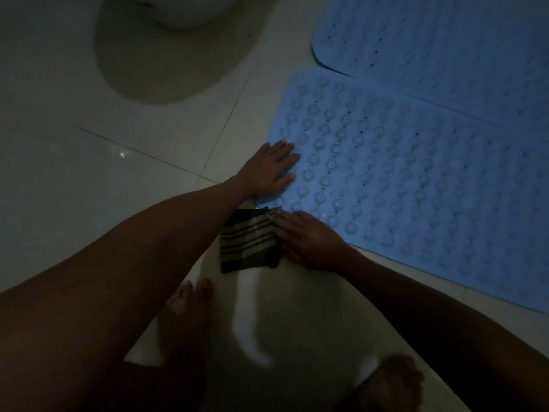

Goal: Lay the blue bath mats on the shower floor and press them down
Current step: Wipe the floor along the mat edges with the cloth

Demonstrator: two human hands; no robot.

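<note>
Pressing blue mat (401, 179), left hand (267, 171) flat; right hand (309, 239) open-gripped on striped cloth (248, 240).

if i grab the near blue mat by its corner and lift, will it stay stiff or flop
Probably flop: the near blue mat looks thin and lies flat against the tile floor, like soft rubber or vinyl. Its rows of suction cups face up, so it may peel off easily. The floor looks glossy, so it could slide when the left hand pushes.
</note>
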